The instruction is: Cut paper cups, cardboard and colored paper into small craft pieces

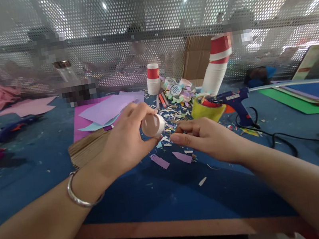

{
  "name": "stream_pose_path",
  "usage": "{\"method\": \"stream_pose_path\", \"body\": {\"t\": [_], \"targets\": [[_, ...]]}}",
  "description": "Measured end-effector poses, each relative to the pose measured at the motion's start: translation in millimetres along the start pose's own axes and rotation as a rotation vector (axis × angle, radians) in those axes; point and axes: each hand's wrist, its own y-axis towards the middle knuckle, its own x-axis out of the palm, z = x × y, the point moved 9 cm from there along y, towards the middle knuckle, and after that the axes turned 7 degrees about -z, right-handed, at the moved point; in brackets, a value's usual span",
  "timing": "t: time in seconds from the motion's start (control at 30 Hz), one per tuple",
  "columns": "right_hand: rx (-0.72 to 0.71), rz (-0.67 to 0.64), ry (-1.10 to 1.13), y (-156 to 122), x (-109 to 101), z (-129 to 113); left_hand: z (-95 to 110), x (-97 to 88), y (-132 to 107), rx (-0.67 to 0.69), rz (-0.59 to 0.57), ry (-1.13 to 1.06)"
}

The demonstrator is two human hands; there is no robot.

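My left hand (128, 136) is closed around a small white paper cup (150, 125), fingers over the top and thumb below. The cup lies tilted on its side, with a round brownish end towards me. Just right of it, my right hand (201, 137) hovers with loosely bent fingers and the thumb a little apart; no object shows in it. Beneath the hands, two purple paper cutouts, one with a rounded end (160, 161) and one pointed (183, 157), lie on the blue table (160, 200) near scattered paper scraps (173, 114).
A blue glue gun (237, 103) rests by a yellow container (206, 110), its black cord trailing right. Behind stand a short cup stack (153, 79) and a tall leaning one (217, 66). Purple sheets (106, 109) and brown strips (89, 146) lie left, green sheets (284, 103) right.
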Motion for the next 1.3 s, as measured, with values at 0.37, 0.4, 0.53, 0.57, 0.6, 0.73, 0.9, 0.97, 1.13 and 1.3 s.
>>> {"method": "stream_pose_path", "body": {"t": [0.37, 0.4, 0.53, 0.57, 0.6, 0.73, 0.9, 0.97, 1.13, 1.3], "targets": [[-0.059, 0.143, -0.024, -2, -16, 3, -5, 63.5, -5, -0.206, -0.622, -0.609], [-0.075, 0.145, -0.035, -2, -16, 1, -4, 66.7, -8, -0.203, -0.65, -0.613], [-0.076, 0.123, -0.057, -1, -12, -1, -3, 75.0, -14, -0.225, -0.699, -0.646], [-0.069, 0.113, -0.048, -1, -12, 0, -4, 75.7, -14, -0.239, -0.699, -0.656], [-0.063, 0.105, -0.033, -1, -11, 0, -4, 75.5, -15, -0.25, -0.693, -0.663], [-0.042, 0.071, 0.031, 0, -8, 3, -3, 65.0, -9, -0.178, -0.588, -0.532], [-0.024, 0.049, 0.068, 2, -6, 5, -2, 59.7, -5, -0.109, -0.524, -0.447], [-0.029, 0.04, 0.089, 3, -5, 5, -2, 63.4, -7, -0.128, -0.551, -0.512], [-0.027, -0.018, 0.192, 3, -2, 5, -1, 71.3, -11, -0.217, -0.613, -0.716], [-0.035, -0.142, 0.331, 3, 4, 6, 8, 68.9, -13, -0.198, -0.681, -0.768]]}}
